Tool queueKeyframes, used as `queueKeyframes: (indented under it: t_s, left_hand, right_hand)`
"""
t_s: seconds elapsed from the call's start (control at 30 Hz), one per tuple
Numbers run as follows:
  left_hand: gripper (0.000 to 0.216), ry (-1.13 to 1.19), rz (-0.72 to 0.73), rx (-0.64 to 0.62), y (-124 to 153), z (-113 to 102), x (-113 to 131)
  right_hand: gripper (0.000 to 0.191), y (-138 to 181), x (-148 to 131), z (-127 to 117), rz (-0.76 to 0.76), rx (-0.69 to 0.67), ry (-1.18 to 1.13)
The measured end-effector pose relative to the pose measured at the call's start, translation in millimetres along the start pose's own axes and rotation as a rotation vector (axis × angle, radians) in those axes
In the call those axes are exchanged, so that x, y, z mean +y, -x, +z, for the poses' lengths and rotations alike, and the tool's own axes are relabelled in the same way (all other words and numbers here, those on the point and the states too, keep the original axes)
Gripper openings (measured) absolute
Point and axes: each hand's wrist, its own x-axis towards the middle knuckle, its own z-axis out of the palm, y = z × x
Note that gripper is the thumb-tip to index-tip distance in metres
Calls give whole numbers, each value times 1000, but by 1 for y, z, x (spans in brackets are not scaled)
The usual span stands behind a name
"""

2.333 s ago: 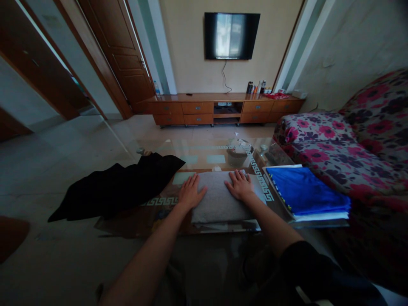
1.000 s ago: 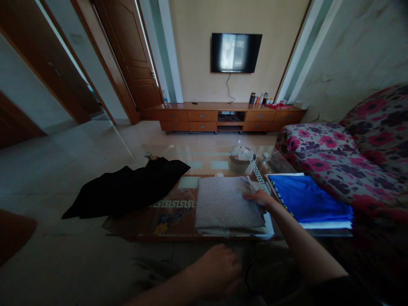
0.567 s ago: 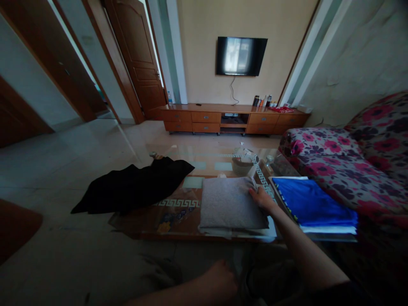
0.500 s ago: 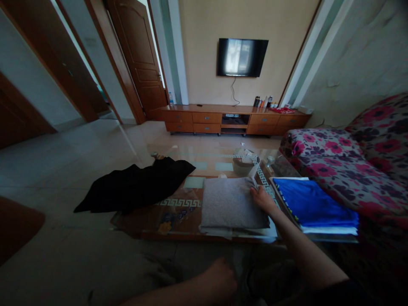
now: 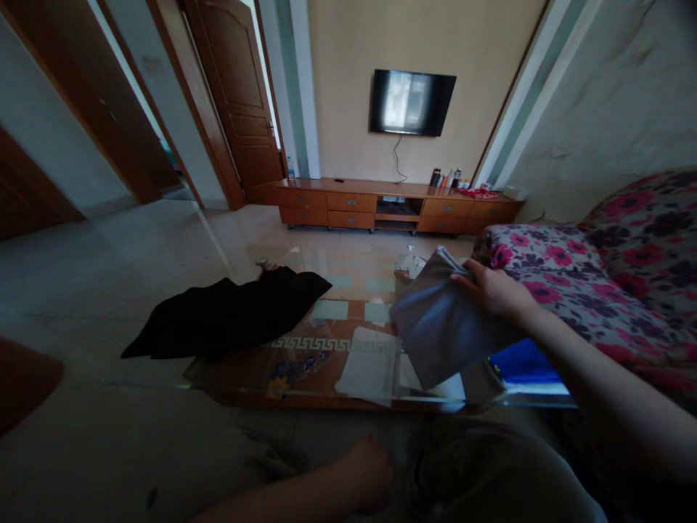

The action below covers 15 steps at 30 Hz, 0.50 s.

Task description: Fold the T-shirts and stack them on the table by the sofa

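My right hand grips the top edge of a folded grey garment and holds it tilted above the right part of the glass coffee table. Behind and below it a folded blue garment lies on the table's right side, partly covered from view by the grey cloth and my forearm. My left hand is low in front of the table, near my knees, with its fingers curled in; whether anything is inside cannot be seen. A black garment is spread over the table's left end.
White sheets show through or on the glass. A floral-covered sofa stands close on the right. Across the floor are a wooden TV cabinet with bottles on it and a wall television.
The grey garment, flat on the table before, has been lifted by my right hand and carried to the right, now partly hiding the blue one. My left hand stays about where it was.
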Motion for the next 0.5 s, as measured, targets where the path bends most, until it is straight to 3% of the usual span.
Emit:
queueKeyframes:
  t_s: [0.1,0.23,0.5]
  left_hand:
    - [35,6,-29,-22,-1,-1,0]
    - [36,46,-64,-19,-3,3,0]
    - [44,49,-93,-97,-1,3,3]
  right_hand:
    - [74,-2,24,-28,-9,19,86]
    - [76,-5,66,-48,23,108,175]
    - [76,-16,141,-53,89,178,183]
